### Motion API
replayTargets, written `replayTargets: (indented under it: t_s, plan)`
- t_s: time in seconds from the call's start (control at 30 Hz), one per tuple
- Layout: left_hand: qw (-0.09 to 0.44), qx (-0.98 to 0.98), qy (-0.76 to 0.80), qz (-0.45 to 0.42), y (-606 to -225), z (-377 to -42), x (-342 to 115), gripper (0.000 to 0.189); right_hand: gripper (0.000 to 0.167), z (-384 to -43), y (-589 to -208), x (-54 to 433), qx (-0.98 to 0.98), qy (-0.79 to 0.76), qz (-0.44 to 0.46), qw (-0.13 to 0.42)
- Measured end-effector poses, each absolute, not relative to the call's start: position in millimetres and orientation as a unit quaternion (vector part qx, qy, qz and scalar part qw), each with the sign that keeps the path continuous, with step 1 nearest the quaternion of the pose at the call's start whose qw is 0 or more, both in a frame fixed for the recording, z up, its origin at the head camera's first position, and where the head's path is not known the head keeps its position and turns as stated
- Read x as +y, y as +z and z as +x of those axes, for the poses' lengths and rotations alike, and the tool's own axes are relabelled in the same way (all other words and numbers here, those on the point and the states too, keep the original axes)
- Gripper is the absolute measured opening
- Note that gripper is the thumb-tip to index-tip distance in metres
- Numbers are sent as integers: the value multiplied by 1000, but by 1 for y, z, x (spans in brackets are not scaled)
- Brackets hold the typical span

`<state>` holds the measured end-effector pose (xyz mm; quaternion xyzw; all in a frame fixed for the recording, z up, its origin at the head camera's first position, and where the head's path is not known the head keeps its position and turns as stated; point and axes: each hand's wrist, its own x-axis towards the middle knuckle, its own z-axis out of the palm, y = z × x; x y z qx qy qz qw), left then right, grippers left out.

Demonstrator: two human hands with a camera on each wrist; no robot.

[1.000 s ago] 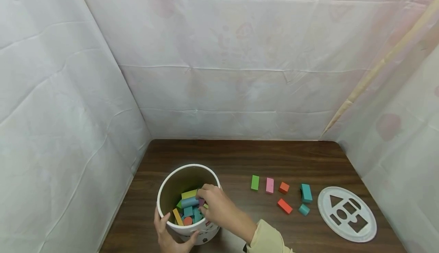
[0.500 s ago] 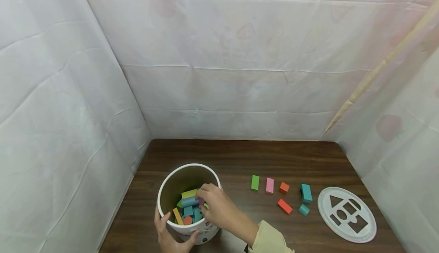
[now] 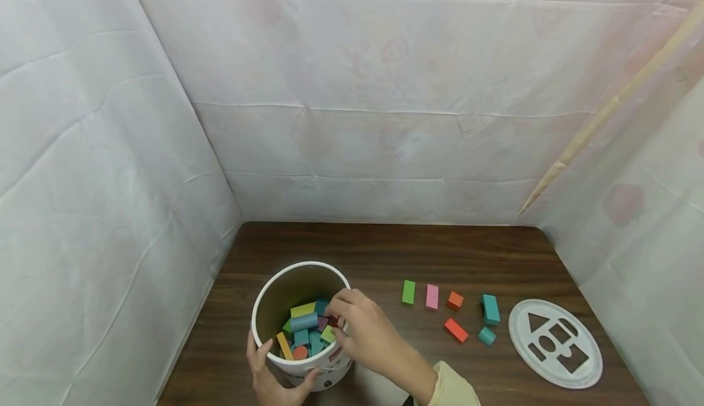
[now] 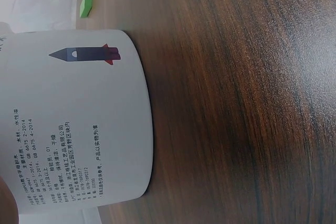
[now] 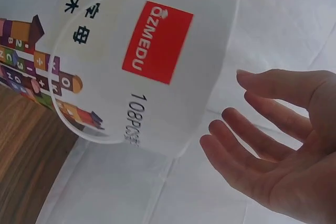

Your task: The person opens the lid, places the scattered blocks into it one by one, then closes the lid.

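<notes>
A white bucket [image 3: 331,369] with printed pictures stands at the table's front left, filled partway with coloured wooden blocks. My left hand [image 3: 277,381] grips its near left side, fingertips at the rim and thumb on the outer wall. Over the near right rim hovers my right hand [image 3: 365,332], its fingertips just above the blocks. In the right wrist view this hand is loosely curved with nothing between thumb and fingers. Near its fingertips in the bucket lie a yellow-green block [image 3: 327,334] and a purple block [image 3: 322,323]. A blue cylinder [image 3: 304,322] rests left of them.
Right of the bucket lie several loose blocks, among them a green block [image 3: 408,292], a pink block [image 3: 432,297], a red block [image 3: 456,330] and a teal arch block [image 3: 491,309]. A round white lid [image 3: 584,332] with shaped holes lies at the far right. White sheets surround the table.
My right hand has drawn back slightly to the right and up from the blocks, uncovering the yellow-green and purple ones. My left hand stays on the bucket.
</notes>
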<state>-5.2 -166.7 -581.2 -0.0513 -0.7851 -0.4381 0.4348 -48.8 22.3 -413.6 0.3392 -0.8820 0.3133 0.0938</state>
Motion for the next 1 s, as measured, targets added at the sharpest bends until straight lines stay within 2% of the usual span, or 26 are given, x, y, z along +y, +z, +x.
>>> replayTargets:
  t_s: [0.6,1.0]
  plan:
    - [407,-786,-465,-43,-583,-7,-168,100,28,-49,-418,61,-906,324,258,81]
    - [384,-796,-468,-8,-575,-2,-163,99,27,-51,-439,80,-917,295,240,119]
